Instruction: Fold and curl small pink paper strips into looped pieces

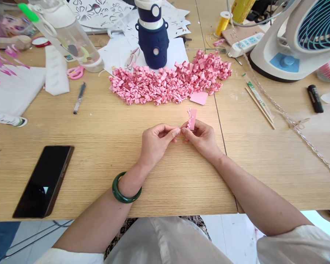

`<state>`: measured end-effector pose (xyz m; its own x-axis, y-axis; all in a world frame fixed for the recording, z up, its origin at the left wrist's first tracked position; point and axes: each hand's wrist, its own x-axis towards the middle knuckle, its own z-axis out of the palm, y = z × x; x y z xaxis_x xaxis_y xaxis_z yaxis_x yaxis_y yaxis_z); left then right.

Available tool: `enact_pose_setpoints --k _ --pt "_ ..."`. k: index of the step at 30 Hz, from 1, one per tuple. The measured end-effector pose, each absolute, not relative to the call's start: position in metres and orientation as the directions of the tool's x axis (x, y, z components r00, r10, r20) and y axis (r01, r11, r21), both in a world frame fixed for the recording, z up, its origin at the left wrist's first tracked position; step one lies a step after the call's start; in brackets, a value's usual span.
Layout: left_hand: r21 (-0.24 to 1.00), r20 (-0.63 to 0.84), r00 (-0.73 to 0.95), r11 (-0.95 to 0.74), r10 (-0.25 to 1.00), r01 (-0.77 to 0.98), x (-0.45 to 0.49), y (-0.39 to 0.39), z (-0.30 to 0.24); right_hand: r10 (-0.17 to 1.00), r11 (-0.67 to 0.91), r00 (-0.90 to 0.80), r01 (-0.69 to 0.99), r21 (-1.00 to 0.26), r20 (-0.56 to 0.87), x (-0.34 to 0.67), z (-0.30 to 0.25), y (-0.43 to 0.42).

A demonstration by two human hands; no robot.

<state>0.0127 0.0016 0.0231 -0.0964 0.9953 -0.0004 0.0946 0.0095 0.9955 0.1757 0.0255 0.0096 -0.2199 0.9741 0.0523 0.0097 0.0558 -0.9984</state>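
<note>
My right hand [203, 139] holds a small pink fringed strip of paper [193, 119] upright between thumb and fingers. Tiny curls run down the strip's left edge, and its lower end is hidden by the fingers. Thumb and forefinger of my left hand [158, 141] are pinched together right beside the right thumb tip. Whatever sits in that pinch is too small to make out. Just beyond both hands lies a long heap of curled pink paper pieces [165, 84]. A flat pink paper piece [199, 98] rests at the heap's near edge.
Behind the heap stands a dark blue bottle [153, 44]. A clear bottle [79, 44], pink scissors [75, 72], a pen [79, 98] and a phone [44, 181] are on the left. Rightward are chopsticks [260, 107], a twisted cord [288, 119], a marker [315, 98] and a fan [287, 62].
</note>
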Motion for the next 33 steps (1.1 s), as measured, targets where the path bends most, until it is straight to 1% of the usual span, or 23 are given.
enact_pose_setpoints --k 12,20,26,33 --pt "0.995 -0.008 -0.120 0.020 0.993 0.100 0.0123 0.0033 0.0213 0.962 0.067 -0.270 0.052 -0.996 0.050 0.1775 0.0161 0.0237" --pt "0.998 -0.019 -0.116 0.025 0.993 0.050 0.0113 0.0034 0.0210 0.967 0.083 -0.243 -0.006 -0.997 0.082 0.1811 0.0094 0.0241" --pt "0.998 -0.045 -0.129 0.050 0.991 0.032 0.0131 0.0029 0.0247 0.974 0.092 -0.211 0.019 -0.996 0.086 0.1793 0.0111 0.0242" --pt "0.999 -0.034 -0.137 0.036 0.990 0.015 0.0096 0.0047 0.0210 0.981 0.097 -0.171 0.040 -0.994 0.089 0.1784 0.0125 0.0234"
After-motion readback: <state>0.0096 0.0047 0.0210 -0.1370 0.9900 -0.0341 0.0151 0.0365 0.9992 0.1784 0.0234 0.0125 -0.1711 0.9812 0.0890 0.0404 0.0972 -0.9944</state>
